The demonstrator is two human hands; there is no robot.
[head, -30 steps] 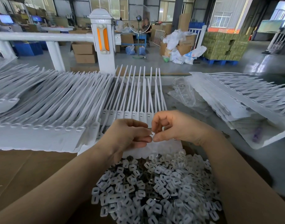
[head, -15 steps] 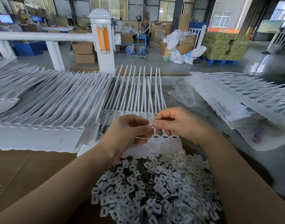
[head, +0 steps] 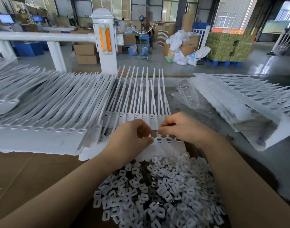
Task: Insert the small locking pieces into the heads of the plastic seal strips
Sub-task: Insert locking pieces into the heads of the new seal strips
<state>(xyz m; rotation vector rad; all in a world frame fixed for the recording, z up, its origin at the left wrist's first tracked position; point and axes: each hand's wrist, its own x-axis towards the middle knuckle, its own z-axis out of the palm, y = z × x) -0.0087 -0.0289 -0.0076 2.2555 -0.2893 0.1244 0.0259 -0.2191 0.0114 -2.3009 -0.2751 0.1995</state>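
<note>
A joined sheet of white seal strips (head: 145,99) lies in front of me, tails pointing away. Three of its open heads (head: 168,140) show just below my right hand (head: 182,127). That hand pinches a strip right above the leftmost of these heads. My left hand (head: 132,137) is closed in a pinch beside that same head, with a sliver of white, seemingly a small locking piece, between thumb and finger. A heap of white locking pieces (head: 157,186) fills the space between my forearms.
A long stack of seal strip sheets (head: 42,116) lies to the left and another stack (head: 239,99) to the right. A crumpled clear bag (head: 187,96) sits between the middle sheet and the right stack. Brown cardboard (head: 25,171) covers the near left. A white fence post (head: 105,41) stands behind.
Both hands moved a little away from me, uncovering three strip heads. The fingertips, together a second ago, are now slightly apart, left ones lower at the head row.
</note>
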